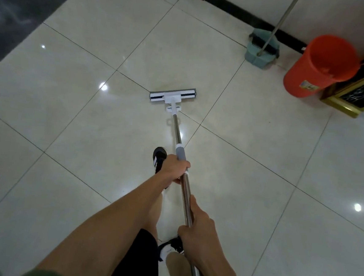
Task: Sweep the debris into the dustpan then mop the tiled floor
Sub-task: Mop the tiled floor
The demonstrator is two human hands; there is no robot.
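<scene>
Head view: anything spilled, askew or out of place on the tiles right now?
Nothing stands out. The white flat mop head lies flat on the glossy cream tiled floor; the orange plastic bucket stands upright, the teal dustpan is parked by the wall. No spill visible.

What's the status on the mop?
Both hands, left and right, grip mop. Head flat on tiled floor. Orange bucket off right, path open.

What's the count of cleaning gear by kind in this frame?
Mop: 1, gripped by left hand and right hand
Broom: 1, standing in the dustpan
Dustpan: 1
Bucket: 1, orange
Total: 4
</scene>
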